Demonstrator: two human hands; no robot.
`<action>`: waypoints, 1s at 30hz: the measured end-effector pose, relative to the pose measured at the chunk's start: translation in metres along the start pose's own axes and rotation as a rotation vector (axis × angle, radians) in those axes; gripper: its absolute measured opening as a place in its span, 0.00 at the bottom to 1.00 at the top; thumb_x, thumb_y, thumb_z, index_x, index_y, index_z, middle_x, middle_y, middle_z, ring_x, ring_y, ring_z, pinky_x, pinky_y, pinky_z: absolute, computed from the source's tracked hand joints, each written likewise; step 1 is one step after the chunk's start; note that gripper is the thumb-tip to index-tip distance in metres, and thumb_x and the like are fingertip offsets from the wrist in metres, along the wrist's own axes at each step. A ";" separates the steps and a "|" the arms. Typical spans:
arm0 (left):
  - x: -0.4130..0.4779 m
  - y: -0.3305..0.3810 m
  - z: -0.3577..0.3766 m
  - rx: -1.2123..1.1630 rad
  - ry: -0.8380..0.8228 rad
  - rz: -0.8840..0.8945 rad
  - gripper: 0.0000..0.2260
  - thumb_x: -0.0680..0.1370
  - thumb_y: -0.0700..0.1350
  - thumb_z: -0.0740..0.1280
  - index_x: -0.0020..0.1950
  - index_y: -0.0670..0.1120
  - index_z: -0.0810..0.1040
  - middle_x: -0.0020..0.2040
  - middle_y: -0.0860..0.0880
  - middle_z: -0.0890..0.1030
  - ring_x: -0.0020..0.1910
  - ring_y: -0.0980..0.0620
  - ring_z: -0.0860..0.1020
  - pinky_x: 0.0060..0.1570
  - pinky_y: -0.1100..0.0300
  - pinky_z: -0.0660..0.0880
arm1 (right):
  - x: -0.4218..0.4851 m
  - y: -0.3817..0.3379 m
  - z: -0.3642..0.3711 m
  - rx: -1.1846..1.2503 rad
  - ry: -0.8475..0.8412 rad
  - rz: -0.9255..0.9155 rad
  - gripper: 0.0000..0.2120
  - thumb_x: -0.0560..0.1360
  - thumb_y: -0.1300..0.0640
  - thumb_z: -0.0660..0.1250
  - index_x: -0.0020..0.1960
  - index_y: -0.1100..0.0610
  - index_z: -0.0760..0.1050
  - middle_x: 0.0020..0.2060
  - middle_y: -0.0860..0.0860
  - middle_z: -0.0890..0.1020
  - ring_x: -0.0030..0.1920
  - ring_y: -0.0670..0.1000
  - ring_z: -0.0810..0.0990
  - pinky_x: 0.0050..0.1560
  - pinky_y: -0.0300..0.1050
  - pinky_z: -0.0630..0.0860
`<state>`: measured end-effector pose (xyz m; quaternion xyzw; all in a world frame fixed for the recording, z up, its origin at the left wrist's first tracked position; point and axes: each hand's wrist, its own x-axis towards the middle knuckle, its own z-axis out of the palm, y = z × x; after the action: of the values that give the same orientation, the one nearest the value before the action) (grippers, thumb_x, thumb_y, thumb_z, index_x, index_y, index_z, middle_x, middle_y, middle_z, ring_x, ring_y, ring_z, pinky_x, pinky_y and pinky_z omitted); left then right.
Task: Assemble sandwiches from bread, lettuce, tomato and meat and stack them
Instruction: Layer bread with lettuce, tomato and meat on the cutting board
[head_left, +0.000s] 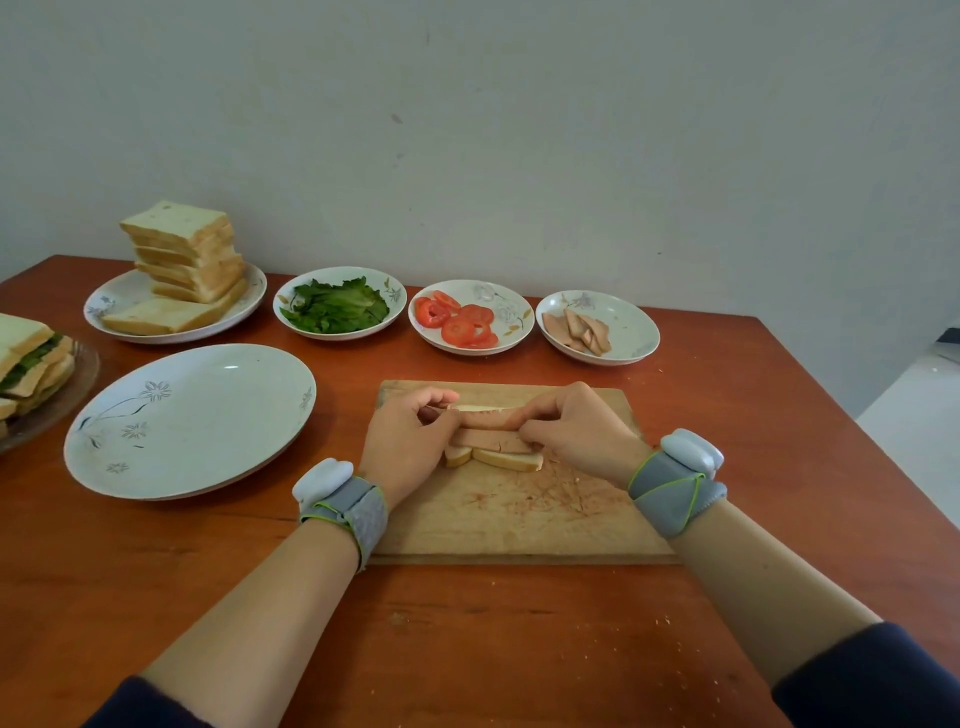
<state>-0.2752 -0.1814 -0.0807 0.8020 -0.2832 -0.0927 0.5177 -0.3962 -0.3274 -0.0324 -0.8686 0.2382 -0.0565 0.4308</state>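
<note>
A bread slice (506, 459) lies on the wooden cutting board (524, 519) with pinkish meat slices (493, 439) laid across it. My left hand (405, 441) and my right hand (576, 426) both rest on the bread, fingers pinching a strip of meat between them. At the back stand a plate of stacked bread (187, 260), a bowl of lettuce (337, 306), a bowl of tomato slices (457, 322) and a bowl of meat (576, 330). Finished sandwiches (28, 358) are stacked on a glass plate at the far left.
A large white plate (192, 421) with nothing on it sits left of the board. The red-brown table (467, 649) runs to a wall at the back and has its edge at the right. Crumbs dot the board and table.
</note>
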 end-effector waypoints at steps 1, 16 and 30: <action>0.000 0.001 0.000 0.008 -0.002 0.003 0.09 0.75 0.46 0.68 0.55 0.50 0.81 0.48 0.53 0.81 0.46 0.55 0.79 0.42 0.69 0.72 | 0.000 0.000 0.001 -0.023 0.008 -0.010 0.10 0.71 0.63 0.66 0.43 0.51 0.84 0.35 0.51 0.83 0.27 0.46 0.71 0.28 0.36 0.69; 0.000 0.005 0.000 0.047 -0.021 -0.014 0.06 0.75 0.48 0.69 0.51 0.52 0.82 0.39 0.53 0.78 0.34 0.60 0.74 0.33 0.71 0.69 | 0.014 0.004 -0.008 -0.061 0.110 -0.117 0.02 0.69 0.60 0.74 0.40 0.54 0.84 0.33 0.48 0.83 0.31 0.38 0.76 0.34 0.28 0.71; 0.126 0.007 -0.004 0.384 0.082 0.143 0.08 0.76 0.43 0.66 0.51 0.45 0.84 0.34 0.54 0.74 0.37 0.53 0.72 0.38 0.61 0.66 | 0.141 -0.014 -0.024 -0.284 0.183 -0.092 0.08 0.73 0.60 0.67 0.47 0.56 0.84 0.41 0.49 0.83 0.39 0.47 0.78 0.30 0.23 0.67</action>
<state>-0.1724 -0.2498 -0.0547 0.8669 -0.3303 0.0327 0.3718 -0.2742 -0.4028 -0.0220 -0.9219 0.2419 -0.1209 0.2774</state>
